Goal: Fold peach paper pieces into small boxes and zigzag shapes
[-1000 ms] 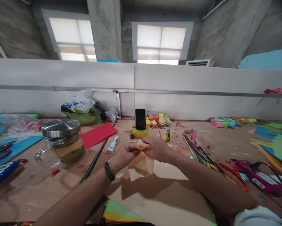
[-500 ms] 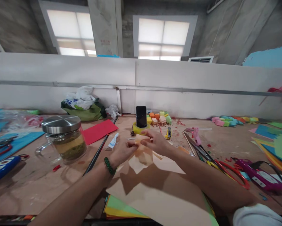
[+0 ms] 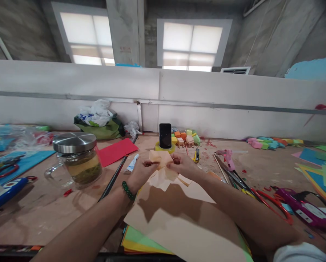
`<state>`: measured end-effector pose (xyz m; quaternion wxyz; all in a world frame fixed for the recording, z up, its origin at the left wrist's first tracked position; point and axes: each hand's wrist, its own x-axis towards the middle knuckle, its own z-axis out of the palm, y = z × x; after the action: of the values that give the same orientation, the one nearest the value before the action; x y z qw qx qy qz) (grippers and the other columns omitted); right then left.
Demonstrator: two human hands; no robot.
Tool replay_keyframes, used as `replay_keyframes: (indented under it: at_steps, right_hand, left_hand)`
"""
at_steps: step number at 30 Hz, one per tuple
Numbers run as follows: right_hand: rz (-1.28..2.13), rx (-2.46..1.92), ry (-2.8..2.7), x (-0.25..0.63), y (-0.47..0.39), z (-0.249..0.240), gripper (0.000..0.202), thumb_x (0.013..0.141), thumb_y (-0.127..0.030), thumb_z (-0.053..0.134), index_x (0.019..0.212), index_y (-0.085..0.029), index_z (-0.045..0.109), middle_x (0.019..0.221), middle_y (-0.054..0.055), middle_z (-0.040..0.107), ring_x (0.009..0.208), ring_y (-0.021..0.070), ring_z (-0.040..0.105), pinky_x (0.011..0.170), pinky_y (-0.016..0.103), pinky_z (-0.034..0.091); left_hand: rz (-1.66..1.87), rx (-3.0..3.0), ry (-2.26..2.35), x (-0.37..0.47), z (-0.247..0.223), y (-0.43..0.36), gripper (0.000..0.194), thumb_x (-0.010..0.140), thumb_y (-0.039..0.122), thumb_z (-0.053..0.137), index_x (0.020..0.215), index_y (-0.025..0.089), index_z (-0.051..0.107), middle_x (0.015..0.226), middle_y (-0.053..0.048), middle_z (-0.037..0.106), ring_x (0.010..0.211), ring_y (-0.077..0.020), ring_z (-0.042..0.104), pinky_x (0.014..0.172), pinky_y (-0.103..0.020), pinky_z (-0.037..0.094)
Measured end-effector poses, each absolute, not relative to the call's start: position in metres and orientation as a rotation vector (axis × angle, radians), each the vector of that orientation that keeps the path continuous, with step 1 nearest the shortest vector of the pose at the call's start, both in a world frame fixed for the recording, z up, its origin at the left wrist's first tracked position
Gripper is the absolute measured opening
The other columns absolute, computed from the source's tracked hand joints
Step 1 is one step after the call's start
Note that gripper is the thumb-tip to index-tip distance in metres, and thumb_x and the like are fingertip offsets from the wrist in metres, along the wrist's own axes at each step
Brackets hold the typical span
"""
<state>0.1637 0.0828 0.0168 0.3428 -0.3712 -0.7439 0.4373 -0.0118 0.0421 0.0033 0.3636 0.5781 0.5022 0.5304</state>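
Note:
A small piece of peach paper (image 3: 161,157) is held up between my two hands in the middle of the view. My left hand (image 3: 145,170) pinches its left side, with a green bead bracelet on the wrist. My right hand (image 3: 182,165) grips the paper's right side with thumb and fingers. Below the hands, a large peach sheet (image 3: 184,225) lies on a stack of coloured paper (image 3: 143,242), green and yellow at its edge. More small peach pieces (image 3: 164,181) rest under the hands, partly in shadow.
A phone (image 3: 165,135) stands behind my hands, beside folded paper cubes (image 3: 189,139). To the left are a lidded glass mug (image 3: 82,167) and red paper (image 3: 117,151). On the right lie a pink glue gun (image 3: 228,159), red-handled scissors (image 3: 274,205) and a purple tool (image 3: 304,209).
The held peach paper has been turned and now faces me more flatly. My right hand has drawn back from over its top to its right edge. The view has shifted slightly.

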Motion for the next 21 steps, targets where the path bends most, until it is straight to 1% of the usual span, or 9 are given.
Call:
replay_keyframes:
  at_steps: [2,4,6,9,13,15,17,18,21]
  right_hand:
    - [1.161,-0.973,-1.864,0.163,0.083,0.018,0.014,0.065,-0.028,0.059,0.074,-0.018,0.055,0.056,-0.005,0.051,0.048,0.0091,0.043,0.044,0.020,0.030]
    - [1.098,-0.967,-1.802,0.162,0.083,0.017,0.015,0.065,-0.030,0.060,0.071,-0.018,0.054,0.053,-0.006,0.048,0.046,0.0080,0.040,0.044,0.020,0.028]
    - [1.002,-0.942,-1.783,0.161,0.081,0.015,0.017,0.065,-0.033,0.061,0.068,-0.018,0.053,0.053,-0.006,0.046,0.047,0.0078,0.038,0.045,0.021,0.026]
    - [0.872,-0.891,-1.859,0.161,0.077,0.013,0.020,0.070,-0.036,0.061,0.065,-0.018,0.054,0.055,-0.005,0.047,0.050,0.0084,0.038,0.046,0.022,0.026]
    - [0.771,-0.897,-1.961,0.162,0.069,0.015,0.015,0.074,-0.034,0.059,0.076,-0.018,0.059,0.055,-0.005,0.047,0.050,0.0094,0.039,0.048,0.022,0.028]
    - [0.731,-0.893,-2.021,0.162,0.067,0.017,0.015,0.076,-0.033,0.057,0.073,-0.018,0.059,0.059,-0.004,0.050,0.053,0.0102,0.041,0.050,0.023,0.031]
    - [0.697,-0.918,-2.028,0.163,0.067,0.019,0.011,0.074,-0.029,0.057,0.072,-0.018,0.057,0.066,-0.002,0.052,0.058,0.0111,0.044,0.054,0.023,0.034]
    - [0.702,-0.932,-2.012,0.163,0.069,0.020,0.010,0.072,-0.027,0.058,0.075,-0.018,0.056,0.069,-0.002,0.053,0.061,0.0115,0.045,0.055,0.023,0.035]
    - [0.826,-0.924,-2.018,0.165,0.075,0.020,0.020,0.065,-0.026,0.064,0.082,-0.018,0.057,0.074,-0.002,0.054,0.065,0.0126,0.048,0.058,0.024,0.037]
  left_hand:
    - [1.381,1.430,1.301,-0.011,0.005,0.041,0.025,0.064,0.038,0.068,0.060,0.013,0.070,0.052,0.000,0.061,0.050,-0.0124,0.051,0.045,-0.022,0.036]
    - [1.403,1.413,1.296,-0.010,0.006,0.041,0.027,0.064,0.040,0.068,0.063,0.013,0.070,0.058,-0.001,0.064,0.054,-0.0137,0.054,0.047,-0.022,0.039]
    - [1.425,1.397,1.292,-0.010,0.004,0.043,0.028,0.061,0.041,0.068,0.060,0.013,0.069,0.058,-0.002,0.064,0.055,-0.0141,0.054,0.048,-0.022,0.040]
    - [1.425,1.388,1.292,-0.010,0.002,0.045,0.028,0.059,0.040,0.068,0.053,0.013,0.066,0.051,-0.001,0.060,0.049,-0.0121,0.050,0.044,-0.021,0.036]
    - [1.404,1.426,1.254,-0.011,-0.001,0.047,0.026,0.060,0.038,0.065,0.059,0.012,0.069,0.057,-0.002,0.065,0.051,-0.0123,0.053,0.047,-0.021,0.040]
    - [1.385,1.468,1.243,-0.011,-0.001,0.046,0.025,0.063,0.037,0.064,0.061,0.012,0.069,0.058,-0.002,0.065,0.051,-0.0124,0.053,0.047,-0.021,0.040]
    - [1.369,1.506,1.239,-0.011,-0.002,0.045,0.023,0.064,0.035,0.063,0.061,0.012,0.069,0.057,-0.002,0.064,0.051,-0.0125,0.052,0.046,-0.021,0.039]
    - [1.361,1.523,1.235,-0.010,-0.002,0.045,0.022,0.064,0.034,0.063,0.061,0.013,0.069,0.058,-0.001,0.064,0.052,-0.0128,0.053,0.046,-0.021,0.039]
    - [1.336,1.592,1.187,-0.007,-0.003,0.043,0.020,0.063,0.033,0.065,0.063,0.014,0.070,0.060,-0.002,0.065,0.056,-0.0147,0.056,0.049,-0.022,0.042]
